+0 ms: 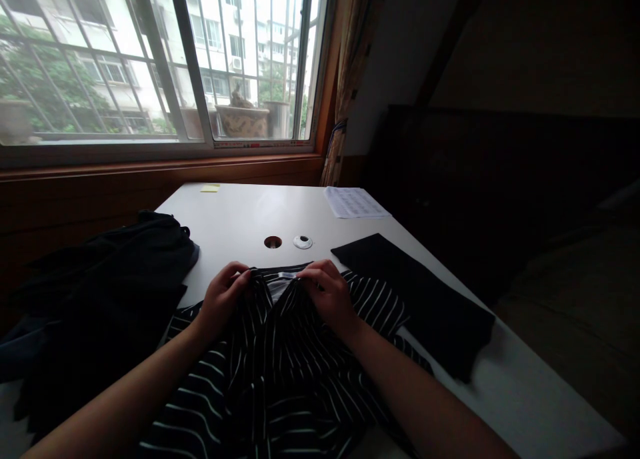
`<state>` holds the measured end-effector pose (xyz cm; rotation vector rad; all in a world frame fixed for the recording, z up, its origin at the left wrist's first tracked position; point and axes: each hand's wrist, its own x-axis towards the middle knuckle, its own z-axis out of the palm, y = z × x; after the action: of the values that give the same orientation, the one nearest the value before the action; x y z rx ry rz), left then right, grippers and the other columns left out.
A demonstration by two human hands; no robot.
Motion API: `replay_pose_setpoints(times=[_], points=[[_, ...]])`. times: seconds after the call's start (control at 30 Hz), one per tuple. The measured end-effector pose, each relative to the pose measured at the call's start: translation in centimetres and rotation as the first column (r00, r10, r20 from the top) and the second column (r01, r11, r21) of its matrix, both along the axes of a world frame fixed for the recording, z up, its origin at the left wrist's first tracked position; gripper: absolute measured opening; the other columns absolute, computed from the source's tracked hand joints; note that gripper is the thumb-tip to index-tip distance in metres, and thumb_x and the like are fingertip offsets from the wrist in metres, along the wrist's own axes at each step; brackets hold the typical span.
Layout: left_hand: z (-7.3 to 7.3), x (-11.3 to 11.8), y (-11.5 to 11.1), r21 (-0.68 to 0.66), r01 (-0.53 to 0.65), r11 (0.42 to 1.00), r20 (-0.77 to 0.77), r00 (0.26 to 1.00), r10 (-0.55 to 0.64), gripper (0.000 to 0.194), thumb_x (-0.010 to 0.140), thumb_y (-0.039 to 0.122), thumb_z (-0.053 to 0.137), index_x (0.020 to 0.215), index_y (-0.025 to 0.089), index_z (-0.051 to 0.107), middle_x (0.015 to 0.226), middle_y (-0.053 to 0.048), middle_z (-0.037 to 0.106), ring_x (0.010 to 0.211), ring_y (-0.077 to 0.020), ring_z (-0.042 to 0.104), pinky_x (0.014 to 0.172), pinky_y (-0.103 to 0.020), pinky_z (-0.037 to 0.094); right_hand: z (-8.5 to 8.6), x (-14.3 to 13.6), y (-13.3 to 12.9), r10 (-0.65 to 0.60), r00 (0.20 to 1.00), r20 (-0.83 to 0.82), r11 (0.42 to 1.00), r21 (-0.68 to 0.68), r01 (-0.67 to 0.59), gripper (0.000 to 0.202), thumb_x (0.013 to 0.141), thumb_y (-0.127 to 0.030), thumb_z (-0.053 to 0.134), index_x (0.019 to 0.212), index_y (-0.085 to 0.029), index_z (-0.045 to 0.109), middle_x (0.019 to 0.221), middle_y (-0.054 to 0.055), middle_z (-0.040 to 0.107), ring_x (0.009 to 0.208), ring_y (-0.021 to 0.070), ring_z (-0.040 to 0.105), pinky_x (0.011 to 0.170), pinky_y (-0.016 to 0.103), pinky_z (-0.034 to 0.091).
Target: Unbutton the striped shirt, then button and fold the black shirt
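A black shirt with white stripes point(295, 352) lies spread over the near part of the white table, its collar end away from me. My left hand point(223, 297) pinches the left side of the neckline between thumb and fingers. On the opposite side of the neckline, my right hand point(330, 293) grips the fabric close to a small white label point(287, 275). Between the two hands the neck opening shows a pale inner patch. The lower part of the shirt runs out of view at the bottom edge.
Dark clothes point(115, 279) are heaped on the left of the table point(240, 209). A folded black garment point(420, 299) lies on the right. Farther back are printed papers point(356, 203), a yellow sticky note point(210, 188), a cable hole point(273, 242) and its white cover point(303, 242). A barred window stands behind.
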<state>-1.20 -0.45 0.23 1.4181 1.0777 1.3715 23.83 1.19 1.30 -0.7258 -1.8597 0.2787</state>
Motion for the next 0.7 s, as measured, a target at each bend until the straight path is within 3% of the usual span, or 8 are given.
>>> replay_pose_setpoints(times=[0.27, 0.47, 0.7], points=[[0.0, -0.6, 1.0, -0.079, -0.176, 0.981, 0.116, 0.976, 0.184, 0.035, 0.083, 0.052, 0.068, 0.089, 0.018, 0.059, 0.059, 0.004, 0.054, 0.052, -0.0111, 0.048, 0.048, -0.019, 0.04, 0.0, 0.7, 0.9, -0.122, 0.988, -0.098, 0.989, -0.091, 0.113, 0.011, 0.097, -0.021, 0.06, 0.099, -0.026, 0.068, 0.095, 0.002, 0.061, 0.087, 0.0193, 0.059, 0.076, 0.034, 0.049], [-0.2, -0.9, 1.4, -0.09, -0.188, 0.978, 0.191, 0.961, 0.202, 0.035, 0.08, 0.049, 0.071, 0.089, 0.017, 0.06, 0.06, 0.005, 0.054, 0.052, -0.0106, 0.048, 0.05, -0.019, 0.04, 0.1, 0.8, 1.0, -0.162, 0.982, -0.099, 0.984, -0.091, 0.153, 0.013, 0.097, -0.019, 0.055, 0.097, -0.025, 0.067, 0.094, 0.003, 0.06, 0.086, 0.0196, 0.057, 0.077, 0.034, 0.048], [-0.7, -1.3, 1.7, -0.096, -0.207, 0.974, 0.163, 0.962, 0.221, 0.035, 0.083, 0.049, 0.069, 0.092, 0.016, 0.061, 0.069, 0.002, 0.059, 0.059, -0.0122, 0.053, 0.055, -0.021, 0.043, -0.1, 0.8, 1.4, -0.212, 0.966, -0.147, 0.973, -0.119, 0.195, 0.008, 0.093, -0.018, 0.059, 0.092, -0.024, 0.065, 0.092, 0.002, 0.058, 0.078, 0.0187, 0.054, 0.073, 0.033, 0.047]])
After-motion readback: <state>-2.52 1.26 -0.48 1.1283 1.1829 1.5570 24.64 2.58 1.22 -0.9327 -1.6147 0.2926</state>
